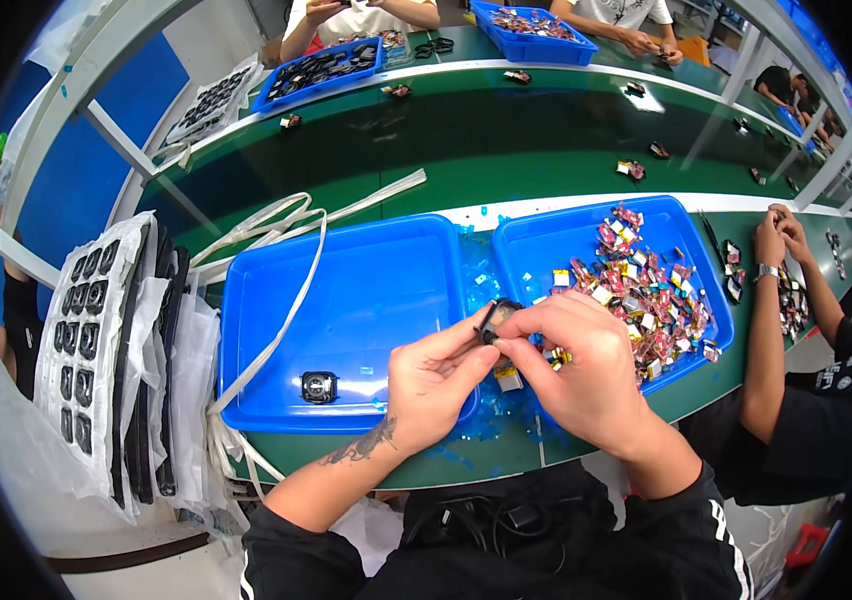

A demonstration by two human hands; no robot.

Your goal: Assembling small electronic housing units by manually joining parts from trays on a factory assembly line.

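Observation:
Between my two hands, over the gap between two blue trays, is a small black watch-like case [495, 322]. My left hand [433, 385] pinches it from the left with thumb and fingers. The fingertips of my right hand [586, 365] are closed at its right side and partly cover it. In the left blue tray [346, 265] lies one similar black square case [319, 387]. The right blue tray [546, 240] holds a heap of small electronic parts [661, 295] with red, yellow and silver pieces, beside and beyond my right hand.
A stack of white trays with black cases [81, 340] stands at the left. Loose white straps [291, 300] hang over the left tray. Behind runs a green conveyor [446, 125] carrying scattered parts. A co-worker's hands [778, 240] are close on the right; others work across the belt.

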